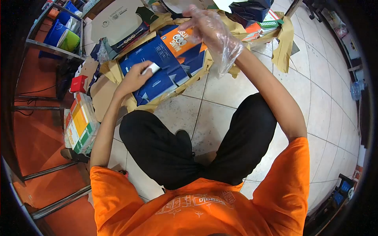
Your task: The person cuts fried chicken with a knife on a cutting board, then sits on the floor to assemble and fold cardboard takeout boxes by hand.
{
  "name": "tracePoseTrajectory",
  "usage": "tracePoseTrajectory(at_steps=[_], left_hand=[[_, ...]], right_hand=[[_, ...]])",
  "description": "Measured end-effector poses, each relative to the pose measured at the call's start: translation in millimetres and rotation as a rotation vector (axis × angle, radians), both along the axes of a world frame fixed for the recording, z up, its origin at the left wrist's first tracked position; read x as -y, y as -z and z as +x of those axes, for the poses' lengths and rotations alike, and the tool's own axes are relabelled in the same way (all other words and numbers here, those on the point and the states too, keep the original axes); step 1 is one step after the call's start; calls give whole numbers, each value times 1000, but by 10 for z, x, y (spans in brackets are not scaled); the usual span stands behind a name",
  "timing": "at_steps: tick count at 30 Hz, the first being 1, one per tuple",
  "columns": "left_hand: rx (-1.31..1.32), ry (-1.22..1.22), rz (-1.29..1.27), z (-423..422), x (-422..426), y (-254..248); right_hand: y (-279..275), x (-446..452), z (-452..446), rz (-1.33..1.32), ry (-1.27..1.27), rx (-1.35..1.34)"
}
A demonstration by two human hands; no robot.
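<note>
My left hand (136, 80) is closed round a small white cylinder-like piece (151, 69), whose exact kind I cannot make out. It is over a flat dark-blue printed carton (157, 53). My right hand (208, 33) wears a loose clear plastic glove (226, 53). Its fingers are stretched out and partly apart, holding nothing I can see, above an orange printed panel (177, 43) beside the blue cartons. Torn brown wrapping paper (173, 93) surrounds these cartons.
A white-topped carton (116, 23) lies at the back left. A wrapped stack of coloured printed sheets (81, 124) and a small red box (79, 83) are at the left. Blue and green buckets (69, 40) stand on a metal rack. More printed packs (271, 19) lie at the back right.
</note>
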State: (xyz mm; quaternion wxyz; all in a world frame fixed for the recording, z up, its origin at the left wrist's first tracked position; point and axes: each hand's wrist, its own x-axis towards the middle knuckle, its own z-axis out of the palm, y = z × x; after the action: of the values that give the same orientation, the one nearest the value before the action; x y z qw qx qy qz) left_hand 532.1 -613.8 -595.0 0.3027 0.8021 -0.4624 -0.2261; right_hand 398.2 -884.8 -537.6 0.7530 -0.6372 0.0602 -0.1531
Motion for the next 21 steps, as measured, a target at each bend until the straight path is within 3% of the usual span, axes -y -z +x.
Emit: tracePoseTrajectory(at_steps=[2, 4, 6, 7, 8, 10, 11, 12, 14, 15, 16, 19, 21], left_hand=[[-82, -85, -141, -50, 78, -291], [106, -85, -72, -175, 60, -854], [162, -166, -182, -277, -28, -1311], [178, -307, -161, -338, -107, -1574], [193, -446, -141, -418, -181, -1806], [76, -545, -460, -642, -248, -2079], [59, -540, -594, -655, -297, -2108], [90, -573, -710, -648, -311, -2073], [294, -671, -682, -705, -257, -2013], [280, -694, -726, -675, -237, -1928], [320, -705, -723, -655, -209, -1836], [375, -716, -741, -812, -44, -1683], [351, -756, -725, -970, 36, -1631]], right_hand=[[-38, 19, 69, 85, 107, 33], [15, 153, 230, 71, 470, 290], [-360, 162, -147, -242, 613, 38], [-309, 143, -43, -345, 883, 86], [-249, 176, -62, -342, 883, 95], [-247, 240, -181, -464, 644, 215], [-371, 216, -184, 27, 339, -30], [-382, 170, -184, 25, 337, -15], [-379, 70, -197, 177, -38, 171], [-461, 91, -312, 128, -157, 127], [-378, 135, -265, 23, -78, 138], [-529, 154, -372, 86, -171, 74], [-587, 154, -358, -142, -98, -6]])
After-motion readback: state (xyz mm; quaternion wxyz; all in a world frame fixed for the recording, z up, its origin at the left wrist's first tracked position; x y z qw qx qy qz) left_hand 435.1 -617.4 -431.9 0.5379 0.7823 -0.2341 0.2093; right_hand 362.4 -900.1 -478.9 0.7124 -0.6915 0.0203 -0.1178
